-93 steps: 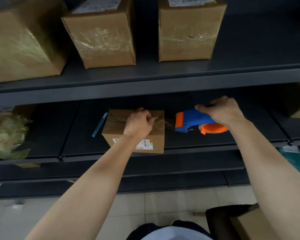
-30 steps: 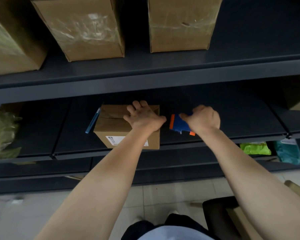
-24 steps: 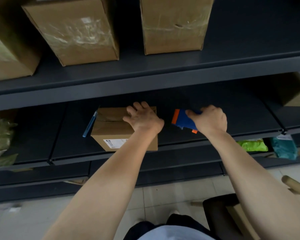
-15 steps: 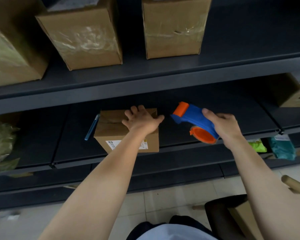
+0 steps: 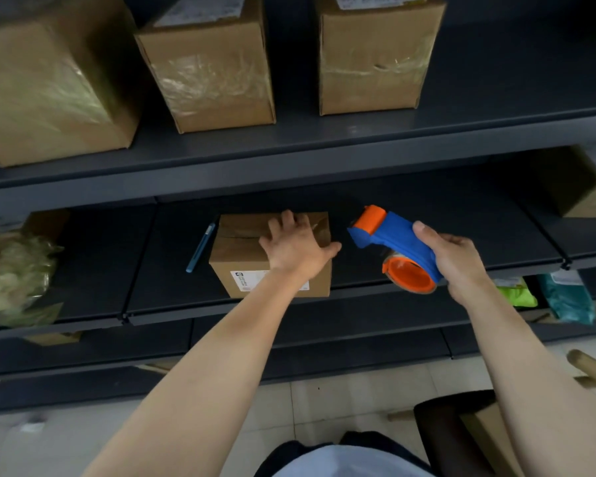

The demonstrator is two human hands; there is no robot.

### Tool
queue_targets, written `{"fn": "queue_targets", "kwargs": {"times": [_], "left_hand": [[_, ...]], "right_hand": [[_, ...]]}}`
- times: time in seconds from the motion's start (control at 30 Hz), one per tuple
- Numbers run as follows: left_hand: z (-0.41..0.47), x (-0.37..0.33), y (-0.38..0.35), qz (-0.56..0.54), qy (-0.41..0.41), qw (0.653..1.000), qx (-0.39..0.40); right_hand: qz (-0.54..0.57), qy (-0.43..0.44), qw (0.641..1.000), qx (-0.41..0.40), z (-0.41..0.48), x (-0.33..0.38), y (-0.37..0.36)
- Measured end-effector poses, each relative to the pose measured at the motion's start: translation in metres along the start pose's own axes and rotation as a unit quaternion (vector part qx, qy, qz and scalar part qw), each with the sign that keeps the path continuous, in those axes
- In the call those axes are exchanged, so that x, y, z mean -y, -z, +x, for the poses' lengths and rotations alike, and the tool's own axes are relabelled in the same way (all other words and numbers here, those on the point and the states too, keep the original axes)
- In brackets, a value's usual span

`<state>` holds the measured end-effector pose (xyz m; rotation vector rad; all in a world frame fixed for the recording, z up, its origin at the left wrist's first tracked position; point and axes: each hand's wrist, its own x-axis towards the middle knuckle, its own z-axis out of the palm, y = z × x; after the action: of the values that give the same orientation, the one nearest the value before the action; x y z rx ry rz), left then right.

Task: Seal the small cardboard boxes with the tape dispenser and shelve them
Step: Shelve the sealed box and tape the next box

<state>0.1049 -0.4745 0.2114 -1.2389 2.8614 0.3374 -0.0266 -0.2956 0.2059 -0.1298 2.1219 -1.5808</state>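
Note:
A small cardboard box point(image 5: 245, 259) with a white label on its front sits on the middle dark shelf point(image 5: 358, 280). My left hand point(image 5: 295, 247) lies flat on the box's top right part, fingers spread. To the right of the box, my right hand point(image 5: 458, 259) grips a blue and orange tape dispenser point(image 5: 394, 251), held in the air above the shelf's front edge with its orange roller pointing up and left.
A blue pen point(image 5: 200, 247) lies left of the box. Larger taped cardboard boxes point(image 5: 210, 63) stand on the upper shelf. A plastic bag bundle point(image 5: 11, 273) is at the left, another box point(image 5: 585, 194) at the far right, green and teal packets point(image 5: 516, 296) below.
My right hand has lifted the tape dispenser off the box's right side and turned it upward and to the right. My left hand opened from a fist and now lies flat on the box.

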Motion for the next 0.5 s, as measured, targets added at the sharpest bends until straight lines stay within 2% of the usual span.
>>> {"fn": "queue_targets", "kwargs": {"times": [0.1, 0.13, 0.2, 0.23, 0.27, 0.3, 0.4, 0.43, 0.5], "left_hand": [[-0.001, 0.004, 0.001, -0.056, 0.019, 0.997, 0.045], [0.001, 0.007, 0.003, -0.105, 0.018, 0.994, 0.037], [-0.001, 0.013, 0.009, -0.238, 0.015, 0.971, -0.029], [-0.003, 0.015, 0.013, -0.302, 0.014, 0.952, -0.057], [-0.007, 0.014, 0.018, -0.362, 0.018, 0.931, -0.050], [-0.012, 0.011, 0.022, -0.426, 0.027, 0.904, -0.003], [-0.027, -0.001, 0.031, -0.563, 0.069, 0.798, 0.204], [-0.030, -0.002, 0.032, -0.589, 0.073, 0.769, 0.237], [-0.033, -0.003, 0.030, -0.640, 0.084, 0.727, 0.236]], "right_hand": [[0.002, 0.001, 1.000, 0.015, -0.004, -0.002, 0.002], [0.006, 0.001, 1.000, 0.020, -0.005, -0.003, 0.003], [0.021, 0.001, 0.999, 0.036, -0.009, -0.004, 0.004], [0.029, 0.003, 0.999, 0.046, -0.011, -0.003, 0.005], [0.037, 0.007, 0.998, 0.055, -0.013, -0.003, 0.006], [0.045, 0.009, 0.997, 0.063, -0.014, -0.002, 0.006], [0.048, 0.013, 0.994, 0.094, -0.016, 0.000, 0.003], [0.046, 0.018, 0.993, 0.106, -0.016, 0.001, 0.002], [0.038, 0.032, 0.991, 0.124, -0.016, 0.006, 0.002]]}}
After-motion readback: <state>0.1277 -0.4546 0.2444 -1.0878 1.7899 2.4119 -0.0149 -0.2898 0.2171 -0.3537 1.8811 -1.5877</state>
